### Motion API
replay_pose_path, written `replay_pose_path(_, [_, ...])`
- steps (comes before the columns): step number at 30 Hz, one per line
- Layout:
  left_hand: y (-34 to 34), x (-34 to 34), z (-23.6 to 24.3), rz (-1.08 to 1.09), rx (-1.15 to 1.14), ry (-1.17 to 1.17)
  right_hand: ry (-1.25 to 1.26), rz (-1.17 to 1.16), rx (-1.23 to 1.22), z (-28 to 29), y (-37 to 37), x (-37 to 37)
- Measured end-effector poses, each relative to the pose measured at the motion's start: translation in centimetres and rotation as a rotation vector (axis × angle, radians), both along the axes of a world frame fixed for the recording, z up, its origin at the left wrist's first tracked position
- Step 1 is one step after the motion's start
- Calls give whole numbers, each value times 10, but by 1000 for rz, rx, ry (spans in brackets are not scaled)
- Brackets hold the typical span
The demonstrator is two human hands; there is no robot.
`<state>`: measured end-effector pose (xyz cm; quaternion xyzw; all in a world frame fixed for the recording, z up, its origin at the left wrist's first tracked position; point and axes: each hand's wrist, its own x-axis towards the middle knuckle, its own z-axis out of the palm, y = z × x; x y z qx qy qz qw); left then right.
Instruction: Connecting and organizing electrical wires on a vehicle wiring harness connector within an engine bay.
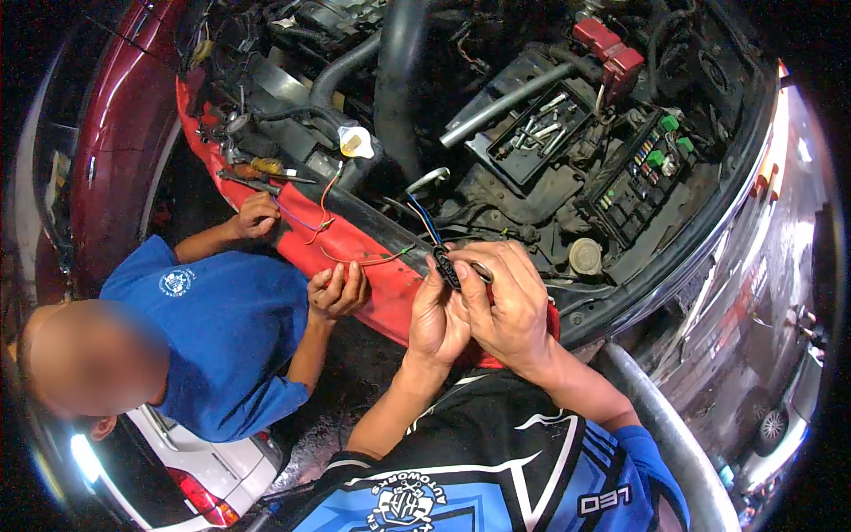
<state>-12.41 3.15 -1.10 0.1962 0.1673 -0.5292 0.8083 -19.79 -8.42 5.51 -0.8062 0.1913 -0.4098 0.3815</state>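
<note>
Over the open engine bay's front edge, my left hand is closed on a black connector, held upright between thumb and fingers, with blue and pale wires running up from it. My right hand is pressed against the same connector with thumb and curled fingers; a small dark object beside it is too hidden to name. Just left of my hands, thin orange wires and a purple wire lie across the red cover draped on the car's edge.
A co-worker in a blue shirt is at the left, both hands near the wires. In the bay are a black tray of sockets, an open fuse box and hoses. A white vehicle stands behind the co-worker.
</note>
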Motion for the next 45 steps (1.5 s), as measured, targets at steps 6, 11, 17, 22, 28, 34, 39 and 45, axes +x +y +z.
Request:
replay_pose_path(6, [-1,1,0,-12,-2,-5,-5,-3,1,2,-1,0])
replay_pose_path(11, [-1,-1,2,0,48,-34,1,0,-23,0,1,-1])
replay_pose_path(17, [1,-3,-2,6,63,-73,20,-6,-108,-2,8,-5])
replay_pose_path(22, [0,-5,-2,3,107,-88,74,-7,-139,-8,16,-10])
replay_pose_path(28, [4,-5,-6,-8,96,-143,85,8,-179,-7,17,-14])
replay_pose_path(34, [3,-6,-6,-7,87,-174,28,-3,-112,-13,18,-14])
replay_pose_path(39, [1,-6,-4,20,99,-170,-4,-5,-107,-15,16,-13])
replay_pose_path(45, [3,-6,-6,29,78,-219,-47,1,-102,-18,17,-14])
